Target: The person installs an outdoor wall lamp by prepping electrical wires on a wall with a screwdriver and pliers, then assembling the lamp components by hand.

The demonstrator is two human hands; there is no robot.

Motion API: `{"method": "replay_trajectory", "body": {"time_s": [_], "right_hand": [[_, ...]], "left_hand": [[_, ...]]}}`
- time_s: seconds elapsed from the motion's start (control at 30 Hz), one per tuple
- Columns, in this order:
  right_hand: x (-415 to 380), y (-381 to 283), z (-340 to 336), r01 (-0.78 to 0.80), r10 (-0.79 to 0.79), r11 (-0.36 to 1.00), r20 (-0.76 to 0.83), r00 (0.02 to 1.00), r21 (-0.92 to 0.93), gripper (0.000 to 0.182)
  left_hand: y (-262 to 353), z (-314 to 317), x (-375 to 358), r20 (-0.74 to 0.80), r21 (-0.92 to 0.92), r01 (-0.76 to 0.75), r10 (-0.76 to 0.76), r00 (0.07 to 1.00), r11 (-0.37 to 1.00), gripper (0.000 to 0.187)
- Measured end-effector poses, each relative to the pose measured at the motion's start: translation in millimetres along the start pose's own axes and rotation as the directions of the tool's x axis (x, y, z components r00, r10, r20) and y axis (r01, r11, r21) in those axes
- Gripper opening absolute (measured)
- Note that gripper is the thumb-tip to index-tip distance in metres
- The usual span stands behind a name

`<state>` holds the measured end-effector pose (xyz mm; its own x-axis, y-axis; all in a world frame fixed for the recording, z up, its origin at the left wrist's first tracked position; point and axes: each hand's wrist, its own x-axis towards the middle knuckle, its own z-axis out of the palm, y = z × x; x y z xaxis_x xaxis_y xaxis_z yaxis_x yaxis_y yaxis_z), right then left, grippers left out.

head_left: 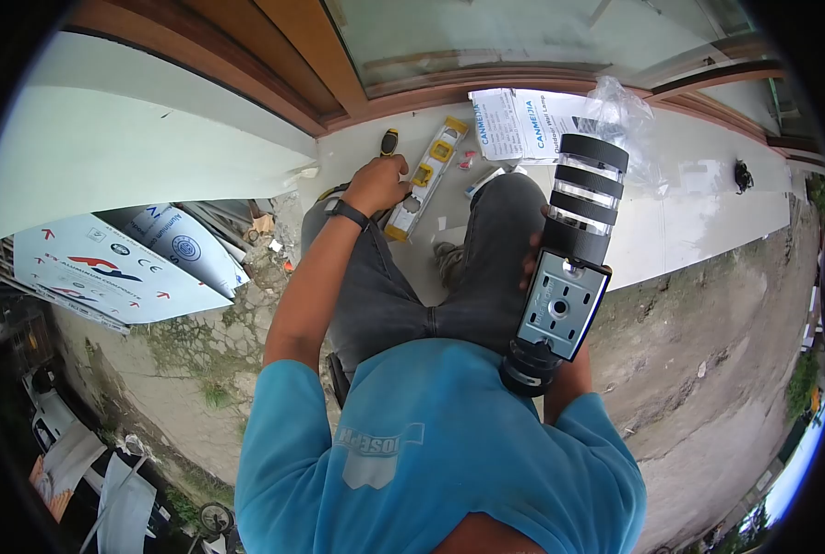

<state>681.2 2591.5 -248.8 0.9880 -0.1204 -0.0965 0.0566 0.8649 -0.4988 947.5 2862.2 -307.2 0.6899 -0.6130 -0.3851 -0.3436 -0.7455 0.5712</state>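
Observation:
My left hand [376, 187] is over my left knee with its fingers curled; what they hold is hidden. A black and yellow tool handle [389, 142] shows just beyond these fingers. Beside them, a silver and yellow spirit level [438, 155] lies at a slant on the pale tiles. My right hand [529, 262], mostly hidden, grips a black wall lamp [587, 198] from behind, above my right thigh. The lamp has clear bands between black rings, and its grey mounting plate [558, 307] faces up.
A printed lamp box [514, 129] and clear plastic wrapping [627, 125] lie by the wooden door frame [412, 100]. Printed panels [108, 268] lean at the left. A small black object [743, 176] sits on the tiles at the right. Rough concrete surrounds the tiled step.

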Motion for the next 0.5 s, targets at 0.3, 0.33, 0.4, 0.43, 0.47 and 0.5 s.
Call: {"method": "replay_trajectory", "body": {"time_s": [0.3, 0.33, 0.4, 0.43, 0.47, 0.5], "right_hand": [[-2.0, 6.3, 23.7, -0.027, 0.03, 0.995, -0.037, 0.999, 0.097, 0.13], [-1.5, 5.6, 20.9, -0.045, 0.047, 0.998, -0.045, 0.998, 0.041, 0.129], [-0.1, 3.9, 24.3, -0.05, 0.052, 0.998, -0.041, 0.998, 0.044, 0.129], [0.4, 3.1, 28.0, -0.054, 0.056, 0.998, -0.041, 0.998, 0.043, 0.129], [0.3, 3.2, 32.3, -0.067, 0.069, 0.997, -0.043, 0.997, 0.043, 0.129], [1.9, 3.4, 36.5, -0.056, 0.057, 0.998, -0.068, 0.996, 0.007, 0.131]], "left_hand": [[-58.8, 27.7, 50.5, 0.049, 0.149, 0.237, -0.246, 0.968, 0.96, 0.067], [-73.3, 32.9, 57.7, 0.026, 0.098, 0.26, -0.263, 0.964, 0.961, 0.069], [-74.4, 25.2, 58.6, -0.177, 0.061, 0.282, -0.267, 0.947, 0.958, 0.07], [-66.5, 24.8, 59.7, -0.263, 0.034, 0.277, -0.259, 0.929, 0.96, 0.071], [-60.1, 21.0, 63.2, -0.216, -0.01, 0.24, -0.236, 0.947, 0.971, 0.07], [-59.1, 26.6, 69.1, -0.229, -0.006, 0.235, -0.23, 0.946, 0.972, 0.073]]}}
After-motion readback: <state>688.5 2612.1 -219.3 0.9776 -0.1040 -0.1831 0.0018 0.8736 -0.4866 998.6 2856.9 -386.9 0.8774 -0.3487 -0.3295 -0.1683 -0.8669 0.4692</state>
